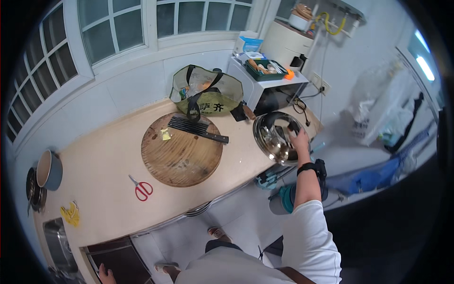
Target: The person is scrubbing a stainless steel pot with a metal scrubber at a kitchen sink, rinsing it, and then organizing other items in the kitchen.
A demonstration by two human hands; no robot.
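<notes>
At the right end of the counter, my right hand (pixel 299 140) is on a shiny round stainless steel vessel (pixel 273 147), fingers curled at its right side. Reflections hide the exact grip and whether it is a basin or a lid. Low at the bottom left, only the fingers of my left hand (pixel 106 274) show, apart and with nothing in them, beside a dark recess below the counter. A round wooden chopping board (pixel 184 159) carries a dark-handled cleaver (pixel 198 128) and a small yellow piece (pixel 165 134). Red-handled scissors (pixel 142 190) lie left of the board.
Behind the board stands a green shopping bag (pixel 209 103) bearing writing. A white appliance (pixel 244 76) holds a dark green tray (pixel 266 75) of utensils. At left are a blue pot (pixel 53 174), a yellow cloth (pixel 72 214) and a metal sink (pixel 58 245). Plastic bags (pixel 372 106) hang at right.
</notes>
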